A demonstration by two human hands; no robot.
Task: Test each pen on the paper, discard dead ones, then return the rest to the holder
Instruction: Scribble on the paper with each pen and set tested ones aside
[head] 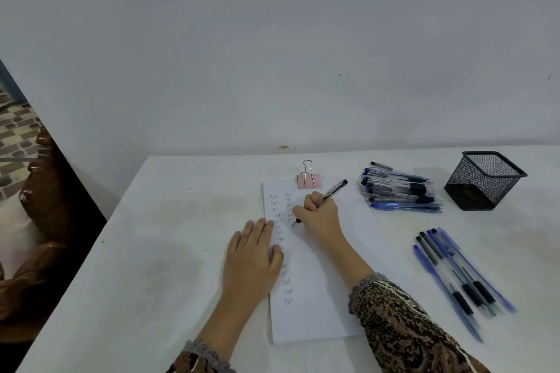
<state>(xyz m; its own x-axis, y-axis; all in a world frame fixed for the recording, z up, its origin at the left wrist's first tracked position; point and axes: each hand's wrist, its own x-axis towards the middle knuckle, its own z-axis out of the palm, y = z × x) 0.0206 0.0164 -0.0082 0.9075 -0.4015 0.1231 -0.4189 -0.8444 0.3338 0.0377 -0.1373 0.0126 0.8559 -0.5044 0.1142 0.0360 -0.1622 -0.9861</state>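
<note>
**Pen tip on the paper, other hand pinning the sheet**

I am taking the paper point(315, 306) as my landmark: it is lying lengthwise in the middle of the white surface point(136, 251), a pink binder clip point(309, 180) sitting at its far edge. Left of the paper the surface is running bare out to its left edge, giving me open room there. Right of the paper, toward the far side, a pile of pens point(400, 191) is lying, and beyond the pile the black mesh holder point(485, 180) is standing upright. Nearer to me on the right, well apart from that pile, a smaller row of pens point(457, 275) is lying side by side.

My right hand point(321, 215) is curling closed around a black-tipped pen point(335, 189), pressing its tip to the paper beside columns of handwritten words. My left hand point(253, 254) is lying flat and open, fingers overlapping the paper's left edge.
</note>
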